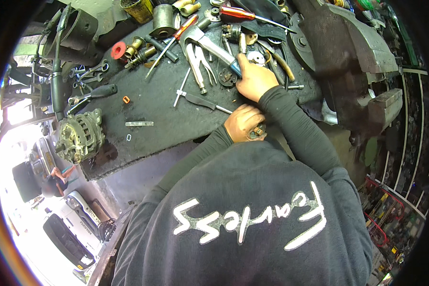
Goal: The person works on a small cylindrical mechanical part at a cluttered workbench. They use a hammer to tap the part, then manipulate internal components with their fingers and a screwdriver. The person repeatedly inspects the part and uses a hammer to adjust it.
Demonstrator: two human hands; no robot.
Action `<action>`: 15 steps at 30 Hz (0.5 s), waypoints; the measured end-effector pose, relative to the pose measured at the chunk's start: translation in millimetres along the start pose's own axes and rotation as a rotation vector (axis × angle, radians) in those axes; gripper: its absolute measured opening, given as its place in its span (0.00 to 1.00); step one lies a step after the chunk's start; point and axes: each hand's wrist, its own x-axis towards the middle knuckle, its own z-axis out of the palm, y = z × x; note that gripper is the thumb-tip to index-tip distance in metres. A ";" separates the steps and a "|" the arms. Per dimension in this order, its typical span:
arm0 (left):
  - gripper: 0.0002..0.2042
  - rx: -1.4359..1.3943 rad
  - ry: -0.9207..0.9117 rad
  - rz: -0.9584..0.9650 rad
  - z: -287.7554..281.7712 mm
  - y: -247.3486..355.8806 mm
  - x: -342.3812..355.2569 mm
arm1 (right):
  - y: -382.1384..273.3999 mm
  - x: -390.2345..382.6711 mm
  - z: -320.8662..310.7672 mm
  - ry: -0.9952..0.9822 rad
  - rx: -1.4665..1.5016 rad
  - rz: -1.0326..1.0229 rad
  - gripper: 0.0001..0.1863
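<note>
Close to my chest, at the bench's near edge, my left hand (243, 123) is closed around a small round metal part (258, 131) with a coppery patch. Most of that part is hidden by the fingers. Farther out, my right hand (255, 80) wraps the blue grip of a hammer (217, 49), whose metal head points to the far left. A screwdriver with a black handle (200, 100) lies beside my left hand, its shaft reaching toward the fingers. Locking pliers (194, 66) lie beside the hammer, and a dark round part (227, 77) sits just left of my right hand.
An alternator (81, 136) stands at the bench's left corner. Red-handled screwdrivers (238, 13), brass bushings (134, 46) and a metal can (163, 21) crowd the far side. Wrenches (93, 72) lie at left. A bulky dark machine (343, 43) borders the right.
</note>
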 end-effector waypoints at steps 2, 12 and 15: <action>0.21 -0.009 -0.016 -0.004 0.7 -0.7 1.8 | 8.4 8.3 -0.9 -0.045 0.122 0.057 0.26; 0.22 -0.027 -0.006 -0.013 -0.4 2.9 1.8 | 38.7 -103.1 -49.0 0.035 1.254 -0.140 0.22; 0.22 -0.024 -0.031 -0.024 -1.4 0.4 1.4 | 17.8 -138.4 -82.9 0.228 1.269 -0.132 0.20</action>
